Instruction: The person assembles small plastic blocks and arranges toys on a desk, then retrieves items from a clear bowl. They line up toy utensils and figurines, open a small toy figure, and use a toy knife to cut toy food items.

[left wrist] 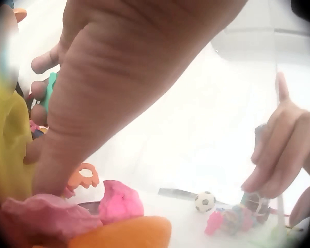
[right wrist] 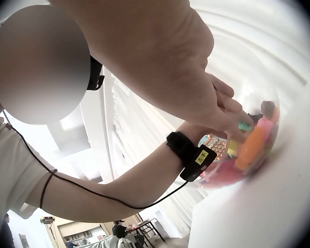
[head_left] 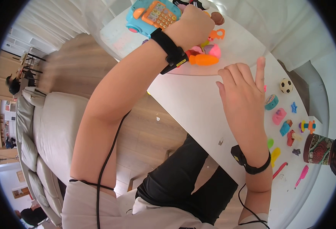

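Orange, pink and yellow toys (head_left: 206,53) lie heaped in a clear tub (head_left: 246,40) at the top of the head view, and the left hand (head_left: 193,24) reaches down among them. Its fingers are bent near a green piece (left wrist: 51,89) and close to a yellow piece (left wrist: 8,139); whether they grip either, I cannot tell. Just beside that hand sits a blue toy register (head_left: 160,13) with an orange keypad, while an orange piece (head_left: 203,60) and a pink piece (head_left: 214,50) lie below the wrist. The right hand (head_left: 244,89) is at the near edge of the tub, one finger straight and the others bent; I cannot tell whether they hold the rim. Along the right side of the white table (head_left: 191,99) are a ball (head_left: 286,86), a blue star (head_left: 294,107), a pink toy (head_left: 279,116), a yellow spoon (head_left: 275,155) and a pink brush (head_left: 302,175), with a patterned cup (head_left: 317,149) near the edge. A pale sofa (head_left: 63,133) stands on the wooden floor (head_left: 145,133) to the left.
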A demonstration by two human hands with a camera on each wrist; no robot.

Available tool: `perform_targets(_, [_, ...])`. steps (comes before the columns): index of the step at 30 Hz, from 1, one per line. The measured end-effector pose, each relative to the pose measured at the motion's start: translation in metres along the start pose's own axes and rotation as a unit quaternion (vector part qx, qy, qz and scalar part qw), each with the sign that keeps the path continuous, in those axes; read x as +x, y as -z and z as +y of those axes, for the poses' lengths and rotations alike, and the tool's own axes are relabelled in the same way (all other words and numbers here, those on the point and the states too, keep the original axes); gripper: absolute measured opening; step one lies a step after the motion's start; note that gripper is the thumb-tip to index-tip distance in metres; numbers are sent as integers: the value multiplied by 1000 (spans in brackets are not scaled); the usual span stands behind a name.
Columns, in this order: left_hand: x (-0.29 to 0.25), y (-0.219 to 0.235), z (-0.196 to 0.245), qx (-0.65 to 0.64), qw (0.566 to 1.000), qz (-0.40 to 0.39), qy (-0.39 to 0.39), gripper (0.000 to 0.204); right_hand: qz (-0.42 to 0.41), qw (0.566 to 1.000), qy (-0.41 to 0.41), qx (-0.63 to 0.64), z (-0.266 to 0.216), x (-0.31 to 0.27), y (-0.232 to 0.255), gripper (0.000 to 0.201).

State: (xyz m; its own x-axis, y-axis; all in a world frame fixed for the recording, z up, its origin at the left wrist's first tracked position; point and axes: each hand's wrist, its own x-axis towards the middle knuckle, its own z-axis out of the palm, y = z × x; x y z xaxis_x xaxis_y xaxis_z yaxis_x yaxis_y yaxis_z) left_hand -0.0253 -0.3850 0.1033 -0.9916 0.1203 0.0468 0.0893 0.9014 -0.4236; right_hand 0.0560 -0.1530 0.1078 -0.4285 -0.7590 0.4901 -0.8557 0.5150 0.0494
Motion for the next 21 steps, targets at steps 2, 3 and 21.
perform_targets(2, [4,-16,-5,26,1000,9,-10,34,-22,1000,2,-4,-1,-1,2,32])
perform_targets(3, [4,-25,-10,26,998,49,-19,34,-23,1000,1,-6,-2,-2,2,32])
perform_targets(21, [-14,-20,-27,-16,998,67,8,35,-52,998,-4,-22,-13,-6,3,41])
